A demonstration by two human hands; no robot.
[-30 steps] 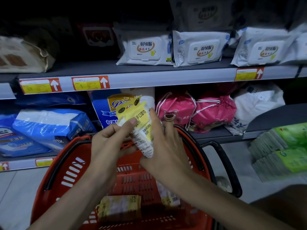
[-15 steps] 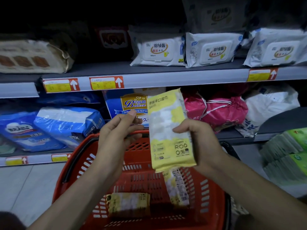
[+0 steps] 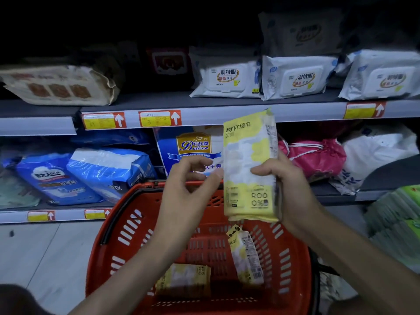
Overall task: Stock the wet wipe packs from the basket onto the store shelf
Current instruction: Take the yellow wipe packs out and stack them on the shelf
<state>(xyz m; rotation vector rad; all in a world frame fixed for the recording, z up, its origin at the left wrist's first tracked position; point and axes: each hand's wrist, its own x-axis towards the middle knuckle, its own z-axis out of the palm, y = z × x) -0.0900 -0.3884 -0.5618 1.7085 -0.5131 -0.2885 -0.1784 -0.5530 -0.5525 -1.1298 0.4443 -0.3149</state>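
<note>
Held pack [image 3: 250,169]: yellow-and-white wet wipes, upright, raised above the basket [image 3: 127,235] and in front of the upper shelf [image 3: 227,114] edge. Right hand [image 3: 288,185]: wrapped round the pack's right side, thumb across its front. Left hand [image 3: 188,192]: fingers loosely curved and holding nothing, fingertips just beside the pack's left edge; contact cannot be told. Basket: red plastic, slotted walls, on the floor near the person. Contents: flat pack [image 3: 184,280] lying at the near side, leaning pack [image 3: 246,258] standing on end to its right. Upper shelf: white lidded packs [image 3: 227,79] in a row at centre and right, price labels [image 3: 159,118] along the front. Lower shelf [image 3: 336,196]: blue packs [image 3: 106,171] at left, pink bags [image 3: 316,158] at right. Far right: green stacks [image 3: 400,219].
</note>
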